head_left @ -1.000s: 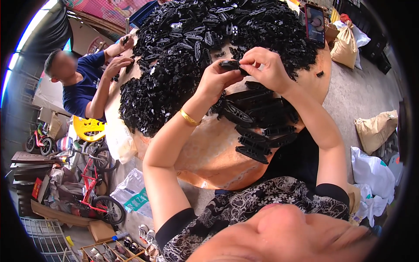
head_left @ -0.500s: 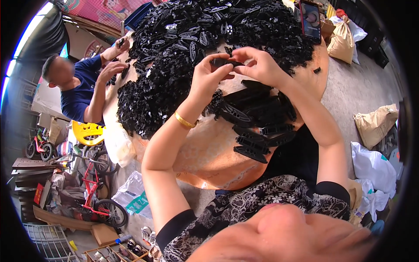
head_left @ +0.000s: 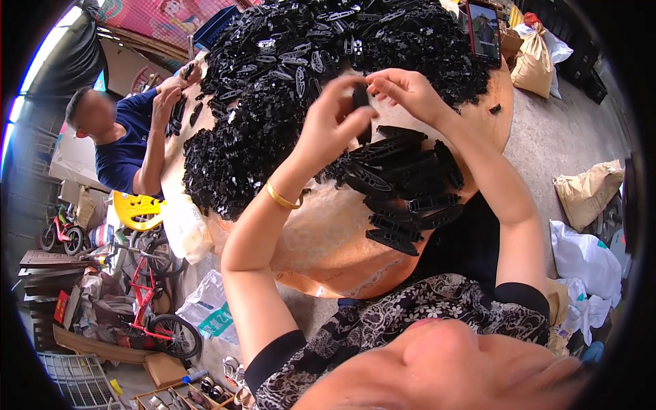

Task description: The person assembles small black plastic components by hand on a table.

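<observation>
A long, narrow black plastic part [head_left: 361, 106] stands nearly upright between the thumb and fingers of my left hand [head_left: 331, 119], which is smeared by motion. Just right of it, my right hand [head_left: 413, 97] has its thumb and forefinger pinched together; whatever they hold is too small to make out. Under and in front of my hands, several long black slotted clips [head_left: 400, 174] lie grouped on the orange tablecloth [head_left: 307, 242]. Beyond them spreads a large heap of small black plastic pieces [head_left: 273, 102].
A phone [head_left: 484, 33] stands upright at the table's far right. Across the left side, a co-worker [head_left: 126, 147] handles black pieces with both hands. Bicycles [head_left: 143, 287] and a yellow chair [head_left: 139, 210] are at left. Sacks [head_left: 589, 195] lie on the floor at right.
My hands have come apart a little. The black part has turned from lying level between both hands to nearly upright in my left hand. The co-worker's hands have drawn together.
</observation>
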The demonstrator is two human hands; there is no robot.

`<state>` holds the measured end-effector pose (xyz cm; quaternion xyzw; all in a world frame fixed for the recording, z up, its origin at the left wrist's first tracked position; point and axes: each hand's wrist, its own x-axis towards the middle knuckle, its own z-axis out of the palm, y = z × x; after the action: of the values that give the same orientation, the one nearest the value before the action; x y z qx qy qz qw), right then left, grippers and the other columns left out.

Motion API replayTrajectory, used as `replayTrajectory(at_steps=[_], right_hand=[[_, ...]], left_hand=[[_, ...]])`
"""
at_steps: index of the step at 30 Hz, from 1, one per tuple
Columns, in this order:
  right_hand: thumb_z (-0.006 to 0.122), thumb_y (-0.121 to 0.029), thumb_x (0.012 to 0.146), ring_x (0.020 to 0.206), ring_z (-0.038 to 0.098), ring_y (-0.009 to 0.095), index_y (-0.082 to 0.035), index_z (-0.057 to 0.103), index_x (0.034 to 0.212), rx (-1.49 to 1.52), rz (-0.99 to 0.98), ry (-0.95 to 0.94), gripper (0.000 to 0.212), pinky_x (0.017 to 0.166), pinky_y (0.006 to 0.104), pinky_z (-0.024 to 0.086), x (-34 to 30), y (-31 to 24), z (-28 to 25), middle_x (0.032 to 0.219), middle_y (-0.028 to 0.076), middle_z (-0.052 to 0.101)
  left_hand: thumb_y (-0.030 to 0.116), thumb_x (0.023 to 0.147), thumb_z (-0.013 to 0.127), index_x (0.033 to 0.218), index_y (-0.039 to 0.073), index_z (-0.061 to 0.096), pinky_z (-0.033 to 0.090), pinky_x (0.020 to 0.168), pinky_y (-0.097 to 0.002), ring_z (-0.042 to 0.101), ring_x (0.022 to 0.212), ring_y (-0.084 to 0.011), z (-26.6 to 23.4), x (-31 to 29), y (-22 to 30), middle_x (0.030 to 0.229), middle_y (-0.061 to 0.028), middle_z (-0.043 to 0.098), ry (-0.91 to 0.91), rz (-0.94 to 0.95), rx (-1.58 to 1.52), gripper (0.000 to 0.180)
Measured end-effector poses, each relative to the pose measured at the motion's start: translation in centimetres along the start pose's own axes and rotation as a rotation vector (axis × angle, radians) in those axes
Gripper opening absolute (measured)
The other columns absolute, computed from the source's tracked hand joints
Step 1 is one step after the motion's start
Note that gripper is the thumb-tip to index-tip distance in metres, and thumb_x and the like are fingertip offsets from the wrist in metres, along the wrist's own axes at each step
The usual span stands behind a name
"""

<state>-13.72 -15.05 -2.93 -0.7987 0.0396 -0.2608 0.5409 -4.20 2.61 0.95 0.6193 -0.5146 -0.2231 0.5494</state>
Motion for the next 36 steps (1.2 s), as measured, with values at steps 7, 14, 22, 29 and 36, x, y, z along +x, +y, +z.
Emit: replayTrajectory(at_steps=[7,14,22,29,36], right_hand=[[0.065,-0.022,0.076,0.098,0.053,0.029,-0.005,0.062,0.107,-0.866,-0.24,0.055,0.035,0.084,0.0386,0.046,0.1,2.9,1.0,0.103,0.012,0.058],[0.065,-0.015,0.076,0.088,0.057,0.029,-0.005,0.059,0.085,-0.896,-0.263,0.02,0.015,0.077,0.0375,0.047,0.4,3.3,0.5,0.088,0.011,0.057],[0.063,-0.012,0.078,0.089,0.059,0.029,-0.003,0.059,0.086,-0.883,-0.185,0.022,0.013,0.077,0.0389,0.048,-0.2,2.4,0.8,0.09,0.013,0.06],[0.064,-0.015,0.077,0.082,0.061,0.03,-0.003,0.06,0.085,-1.043,-0.08,-0.021,0.015,0.073,0.04,0.049,-0.5,2.0,-0.2,0.084,0.013,0.063],[0.065,-0.018,0.078,0.076,0.063,0.029,-0.004,0.057,0.084,-0.852,-0.031,0.063,0.017,0.065,0.0389,0.049,-0.4,0.8,-0.1,0.074,0.011,0.064]], left_hand=[[0.019,0.073,0.073,0.109,0.006,0.061,0.05,0.07,-0.038,0.06,0.079,-0.0308,2.1,-2.1,2.4,0.092,-0.0129,0.059,-0.406,0.385,0.648,0.04],[0.028,0.081,0.067,0.098,0.004,0.066,0.049,0.064,-0.0331,0.058,0.075,-0.0234,-1.7,2.6,-1.0,0.086,-0.0119,0.061,0.01,0.216,0.95,0.03],[0.036,0.078,0.063,0.091,-0.001,0.064,0.052,0.076,-0.0402,0.059,0.093,-0.0337,-5.0,8.2,-6.9,0.104,-0.0198,0.058,0.156,-0.136,1.53,0.04],[0.016,0.08,0.054,0.085,0.006,0.068,0.05,0.072,-0.0363,0.063,0.089,-0.0272,-0.9,7.3,-5.4,0.098,-0.0144,0.063,-0.059,-0.288,1.795,0.018],[0.013,0.077,0.058,0.092,0.005,0.065,0.049,0.072,-0.035,0.057,0.093,-0.0248,-0.2,4.0,-4.3,0.1,-0.0106,0.058,-0.084,-0.044,1.824,0.018]])
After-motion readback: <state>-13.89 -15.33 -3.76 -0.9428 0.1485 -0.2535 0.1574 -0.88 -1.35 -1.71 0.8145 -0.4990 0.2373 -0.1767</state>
